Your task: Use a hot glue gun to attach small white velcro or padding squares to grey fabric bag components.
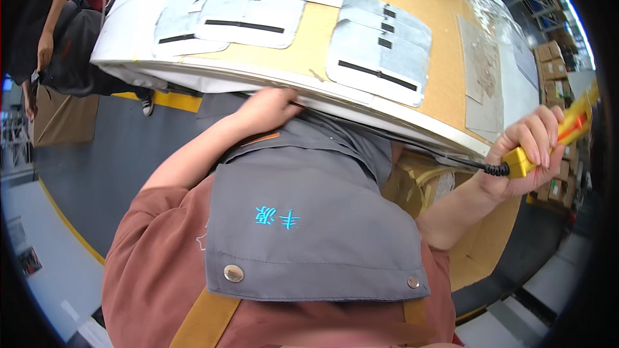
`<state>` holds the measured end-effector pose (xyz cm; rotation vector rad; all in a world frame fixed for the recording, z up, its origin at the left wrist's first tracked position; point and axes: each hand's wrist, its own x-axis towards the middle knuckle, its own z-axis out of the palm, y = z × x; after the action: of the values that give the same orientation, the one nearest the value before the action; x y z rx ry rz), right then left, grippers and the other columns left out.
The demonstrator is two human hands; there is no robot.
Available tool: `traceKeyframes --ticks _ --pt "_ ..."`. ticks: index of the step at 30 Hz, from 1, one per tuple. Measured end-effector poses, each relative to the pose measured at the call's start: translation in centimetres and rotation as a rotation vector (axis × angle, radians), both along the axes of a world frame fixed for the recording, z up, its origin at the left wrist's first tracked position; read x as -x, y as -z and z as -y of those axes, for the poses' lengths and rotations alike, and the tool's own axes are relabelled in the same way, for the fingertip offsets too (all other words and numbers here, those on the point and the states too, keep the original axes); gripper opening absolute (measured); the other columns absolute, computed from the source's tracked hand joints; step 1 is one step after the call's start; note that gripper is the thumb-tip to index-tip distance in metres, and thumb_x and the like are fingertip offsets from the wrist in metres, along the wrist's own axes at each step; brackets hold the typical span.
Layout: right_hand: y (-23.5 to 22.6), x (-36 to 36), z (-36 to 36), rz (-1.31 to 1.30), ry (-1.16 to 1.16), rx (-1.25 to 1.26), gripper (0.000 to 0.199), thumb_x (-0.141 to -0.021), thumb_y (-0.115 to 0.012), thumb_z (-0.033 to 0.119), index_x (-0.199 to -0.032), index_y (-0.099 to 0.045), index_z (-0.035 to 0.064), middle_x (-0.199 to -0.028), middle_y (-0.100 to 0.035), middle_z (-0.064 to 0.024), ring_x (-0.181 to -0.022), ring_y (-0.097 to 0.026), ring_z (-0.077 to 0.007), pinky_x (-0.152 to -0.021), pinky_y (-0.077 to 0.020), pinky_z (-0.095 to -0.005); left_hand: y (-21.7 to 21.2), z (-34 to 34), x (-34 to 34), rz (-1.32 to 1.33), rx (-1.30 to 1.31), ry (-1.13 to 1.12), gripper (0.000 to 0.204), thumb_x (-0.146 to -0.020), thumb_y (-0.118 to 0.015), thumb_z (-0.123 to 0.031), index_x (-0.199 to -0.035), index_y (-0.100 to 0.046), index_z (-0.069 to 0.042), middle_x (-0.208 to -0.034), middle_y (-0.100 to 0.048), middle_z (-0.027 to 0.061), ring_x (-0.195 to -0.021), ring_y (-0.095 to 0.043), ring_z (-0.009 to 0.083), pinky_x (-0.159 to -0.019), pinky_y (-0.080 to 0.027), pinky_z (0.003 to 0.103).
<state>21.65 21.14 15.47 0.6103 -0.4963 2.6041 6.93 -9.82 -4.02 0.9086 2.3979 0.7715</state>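
My right hand (532,142), raised at the right past the table's corner, is wrapped round a yellow corded tool (520,163) with a red-orange part on it. The tool's far end is blurred at the picture's rim, so its exact kind is unclear. A black cable (451,159) leaves its base through a ribbed sleeve and runs left along the table's front edge. At that edge, in front of my apron (309,187), my left hand (267,109) is closed on the cable, its fingertips partly hidden.
On the table (445,32) lie several pale grey fabric panels (380,58) with black strips. A grey sheet (480,71) lies at its right. An open cardboard box (483,238) stands below on my right. Another person (64,32) stands at the far left beside a carton (64,113).
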Motion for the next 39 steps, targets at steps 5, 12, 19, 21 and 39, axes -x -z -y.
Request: traceKeyframes --ticks 5,12,19,21,39 --pt "4.0 0.2 1.0 0.058 0.058 -0.112 0.029 -0.093 -0.059 0.005 -0.118 -0.045 0.0001 -0.088 -0.047 -0.005 -0.067 -0.054 -0.0118 -0.061 -0.0492 -0.0301 1.6 9.4 -0.6 -0.258 -0.243 -0.698 0.026 -0.098 -0.057 -0.027 -0.098 -0.06 -0.002 -0.079 -0.064 0.0216 -0.069 -0.06 0.0372 -0.067 -0.049 0.038" --pt "9.9 4.1 7.2 0.348 0.041 -0.234 0.017 -0.095 -0.06 0.018 -0.097 -0.047 0.0062 -0.081 -0.047 -0.0002 -0.064 -0.047 -0.0083 -0.062 -0.0439 -0.0271 9.3 17.2 3.9 -0.214 -0.006 -1.079 0.036 -0.097 -0.058 -0.037 -0.096 -0.063 0.0 -0.078 -0.065 0.0242 -0.075 -0.065 0.0383 -0.071 -0.05 0.043" --pt "11.2 7.6 10.9 0.472 -0.011 -0.402 0.015 -0.096 -0.057 0.016 -0.096 -0.047 0.0058 -0.084 -0.048 -0.0014 -0.067 -0.049 -0.0086 -0.064 -0.0443 -0.0273 16.9 20.5 9.7 0.701 -0.796 -1.773 0.038 -0.098 -0.05 -0.043 -0.08 -0.061 -0.011 -0.057 -0.052 -0.0003 -0.039 -0.039 0.0077 -0.032 -0.034 0.022" --pt "11.3 8.5 12.0 0.454 -0.043 -0.43 0.014 -0.096 -0.058 0.015 -0.098 -0.047 0.0055 -0.085 -0.048 -0.0018 -0.068 -0.049 -0.0089 -0.064 -0.0449 -0.0277 15.1 22.5 11.9 0.868 -0.994 -1.86 0.041 -0.096 -0.044 -0.046 -0.078 -0.053 -0.01 -0.055 -0.044 -0.0028 -0.041 -0.038 0.0086 -0.031 -0.028 0.024" --pt "10.3 7.0 5.7 0.077 -0.214 -0.06 0.06 -0.091 -0.065 0.015 -0.146 -0.041 0.0215 -0.131 -0.047 -0.0149 -0.066 -0.051 -0.0111 -0.059 -0.044 -0.0236 -10.7 28.6 0.4 -1.523 -0.098 -1.265 0.03 -0.096 -0.058 -0.015 -0.069 -0.05 -0.003 -0.058 -0.041 0.0091 -0.048 -0.039 0.0183 -0.048 -0.037 0.029"
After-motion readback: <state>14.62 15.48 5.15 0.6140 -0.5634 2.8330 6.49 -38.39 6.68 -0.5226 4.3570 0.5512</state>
